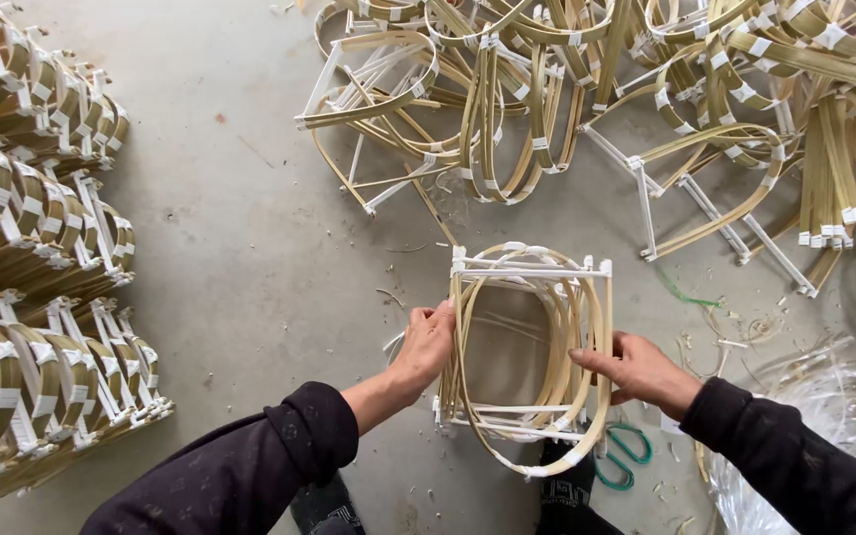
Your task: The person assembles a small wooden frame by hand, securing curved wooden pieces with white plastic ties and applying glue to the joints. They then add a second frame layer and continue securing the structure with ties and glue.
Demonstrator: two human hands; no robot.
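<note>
Both hands gripped the bamboo frame bundle: left hand closed on its left edge, right hand on its right. Green scissors lay just beside the bundle's lower right corner.

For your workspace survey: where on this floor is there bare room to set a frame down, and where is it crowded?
Bare concrete floor lies between the stacked frames at left and the loose frame pile at top. It is crowded around the right hand: scissors, plastic strips, scraps. The left hand grips the held frame.

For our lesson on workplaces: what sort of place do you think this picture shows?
Probably a handcraft workshop floor. Bamboo-strip frames lie heaped and stacked on bare concrete, while both hands steady one frame.
</note>
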